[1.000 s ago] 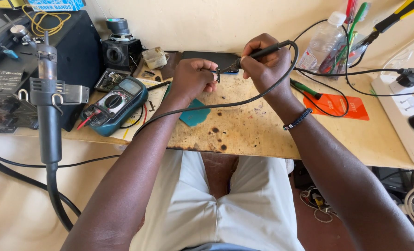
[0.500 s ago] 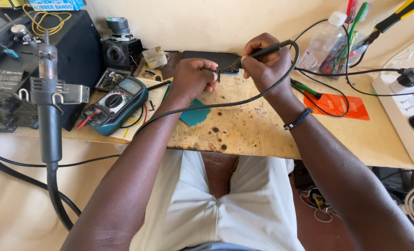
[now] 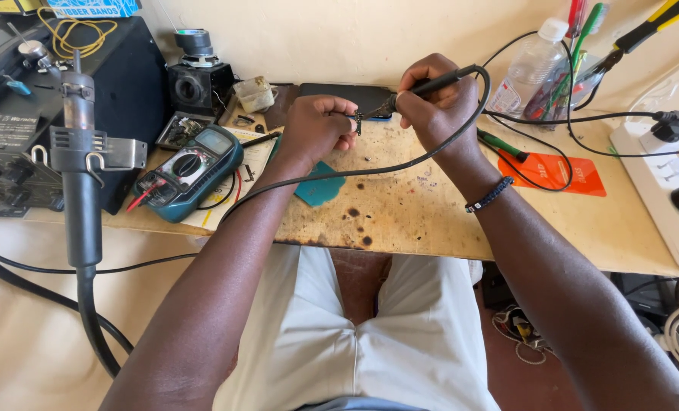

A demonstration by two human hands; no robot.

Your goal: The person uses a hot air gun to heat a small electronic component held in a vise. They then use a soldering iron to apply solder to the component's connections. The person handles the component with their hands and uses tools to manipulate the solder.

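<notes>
My left hand (image 3: 315, 129) pinches a small dark component (image 3: 358, 122) between thumb and fingers above the scorched wooden work board (image 3: 400, 205). My right hand (image 3: 438, 106) grips a black soldering iron (image 3: 450, 78) like a pen, its tip touching the component. The iron's black cable (image 3: 339, 173) loops over my right wrist and trails down to the left across the board. A dark phone (image 3: 351, 97) lies flat just behind both hands.
A teal multimeter (image 3: 191, 169) lies left of my hands. A hot-air handle (image 3: 80, 175) hangs on a black rework station (image 3: 19, 144) at far left. An orange card (image 3: 556, 172), a green screwdriver (image 3: 501, 144), a plastic bottle (image 3: 533, 65) and a white power strip (image 3: 659, 183) sit right.
</notes>
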